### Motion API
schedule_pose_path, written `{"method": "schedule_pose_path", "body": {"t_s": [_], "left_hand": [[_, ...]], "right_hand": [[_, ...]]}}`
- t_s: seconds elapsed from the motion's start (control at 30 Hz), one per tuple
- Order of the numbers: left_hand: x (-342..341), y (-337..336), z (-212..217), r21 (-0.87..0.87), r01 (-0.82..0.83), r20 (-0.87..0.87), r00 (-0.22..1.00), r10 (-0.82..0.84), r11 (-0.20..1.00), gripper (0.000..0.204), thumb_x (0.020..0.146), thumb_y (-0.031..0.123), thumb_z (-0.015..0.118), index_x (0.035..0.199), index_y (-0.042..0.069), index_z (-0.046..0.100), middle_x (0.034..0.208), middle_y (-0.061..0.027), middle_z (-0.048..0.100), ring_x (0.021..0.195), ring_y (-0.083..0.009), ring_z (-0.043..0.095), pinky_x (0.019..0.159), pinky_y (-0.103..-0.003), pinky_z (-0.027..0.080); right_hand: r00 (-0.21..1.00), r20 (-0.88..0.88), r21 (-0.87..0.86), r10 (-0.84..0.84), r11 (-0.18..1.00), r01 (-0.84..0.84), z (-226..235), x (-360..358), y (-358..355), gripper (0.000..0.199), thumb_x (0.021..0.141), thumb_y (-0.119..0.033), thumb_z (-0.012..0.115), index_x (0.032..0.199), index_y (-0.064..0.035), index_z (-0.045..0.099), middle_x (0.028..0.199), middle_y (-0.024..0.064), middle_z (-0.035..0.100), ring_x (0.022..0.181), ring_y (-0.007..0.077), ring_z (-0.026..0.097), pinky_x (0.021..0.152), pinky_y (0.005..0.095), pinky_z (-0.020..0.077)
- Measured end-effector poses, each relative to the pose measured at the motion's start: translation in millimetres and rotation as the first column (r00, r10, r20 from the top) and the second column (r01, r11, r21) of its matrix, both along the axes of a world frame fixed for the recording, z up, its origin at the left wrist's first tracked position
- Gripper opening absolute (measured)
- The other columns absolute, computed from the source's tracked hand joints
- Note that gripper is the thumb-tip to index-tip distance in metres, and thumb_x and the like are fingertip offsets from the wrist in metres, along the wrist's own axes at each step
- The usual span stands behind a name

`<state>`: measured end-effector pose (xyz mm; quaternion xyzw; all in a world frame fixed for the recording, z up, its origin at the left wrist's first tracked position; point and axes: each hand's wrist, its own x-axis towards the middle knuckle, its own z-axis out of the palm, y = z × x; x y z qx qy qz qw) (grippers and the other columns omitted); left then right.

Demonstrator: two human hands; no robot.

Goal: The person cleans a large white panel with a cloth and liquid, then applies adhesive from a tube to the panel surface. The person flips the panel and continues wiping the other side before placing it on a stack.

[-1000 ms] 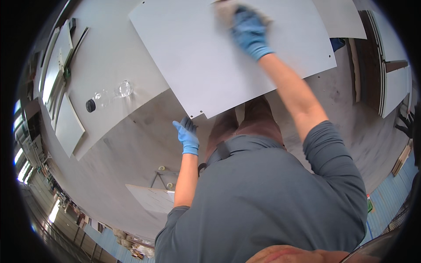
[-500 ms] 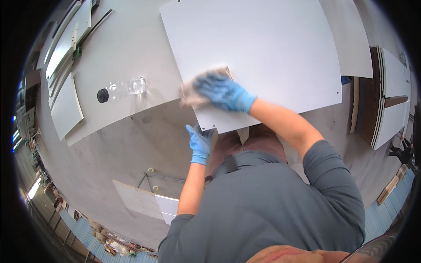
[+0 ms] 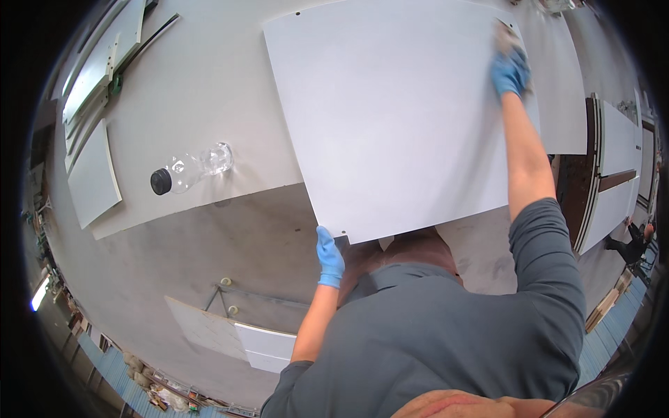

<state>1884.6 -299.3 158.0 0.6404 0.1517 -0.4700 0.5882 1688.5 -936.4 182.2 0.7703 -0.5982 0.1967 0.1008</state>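
Note:
A large white panel [image 3: 401, 118] with small dark holes near its corners lies in front of me. My right hand [image 3: 511, 73], in a blue glove, is at the panel's far right part, closed on a beige cloth [image 3: 504, 36] pressed to the surface. Motion blurs the cloth and the fingers somewhat. At the near left corner, my left hand [image 3: 329, 259], also gloved in blue, grips the panel's edge. Part of its fingers is hidden at the corner.
A clear plastic bottle [image 3: 195, 171] with a black cap lies on the pale table [image 3: 258, 164] left of the panel. More boards [image 3: 94, 174] are at the far left. Stacked panels [image 3: 613, 167] stand at the right, with a person [image 3: 629, 244] beyond. Below left is a metal frame [image 3: 258, 295].
My right hand has swept the cloth from the panel's near left side to its far right. The panel appears slightly lower in view, and my left hand stays at its near left corner.

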Motion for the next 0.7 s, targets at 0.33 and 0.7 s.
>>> {"method": "schedule_pose_path", "body": {"t_s": [0.33, 0.7], "left_hand": [[-2, 4, -6, 0.029, 0.027, 0.046, 0.999, -0.029, 0.999, 0.075, 0.112, 0.058, 0.036, 0.146, -0.007, 0.052, 0.141, -0.0125, 0.062, 0.127, -0.0224, 0.058, 0.111, -0.037, 0.045], [-5, -3, -4, 0.008, -0.005, 0.074, 0.997, 0.005, 1.000, 0.078, 0.110, 0.062, 0.038, 0.147, -0.006, 0.051, 0.142, -0.0123, 0.061, 0.126, -0.0227, 0.059, 0.110, -0.037, 0.046]], "right_hand": [[0.999, 0.052, 0.060, -0.010, 0.998, 0.007, -14, 135, -18, 0.055, 0.107, -0.049, 0.039, 0.113, -0.0050, 0.071, 0.114, 0.0182, 0.073, 0.102, 0.0383, 0.068, 0.087, 0.0474, 0.0539], [0.367, 0.193, -0.003, 0.910, 0.374, -0.927, 30, 298, 280, 0.046, 0.091, -0.016, 0.060, 0.136, -0.0030, 0.060, 0.138, 0.0156, 0.062, 0.127, 0.0347, 0.058, 0.112, 0.0504, 0.0391]]}}
